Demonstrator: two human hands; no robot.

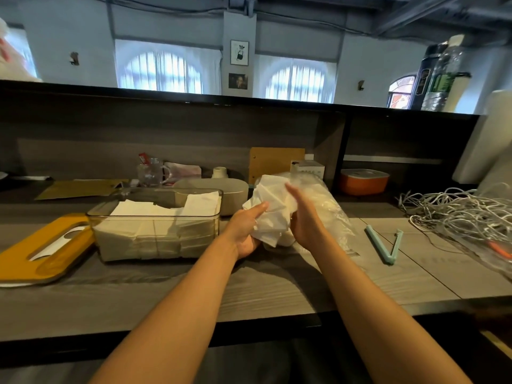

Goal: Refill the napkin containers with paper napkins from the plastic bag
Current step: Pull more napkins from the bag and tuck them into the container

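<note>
1. Reading any writing is not possible: the dark bottle (423, 76) and the green-labelled clear bottle (440, 79) on the upper ledge carry labels too blurred to make out, and the framed prints (239, 52) on the far pillar show no legible text.
2. Both hands meet over a bunch of white paper napkins (270, 209), held above the grey wooden counter (277, 286).
3. The left hand (245, 228) lies under the bunch, palm up, thumb pressed on its near left edge.
4. The right hand (303, 217) lies against the bunch's right side with fingers extended; whether they curl around it cannot be told.
5. The clear plastic bag (329, 209) stands just behind and right of the right hand, touching the bunch.
6. The clear napkin container (155, 225), left of the hands, is open and already holds stacked napkins.
7. Its yellow lid (41, 253) lies flat, left of the container.
8. A mint-green bag clip (386, 243) lies open to the right, near a tangle of white cables (457, 212).
</note>
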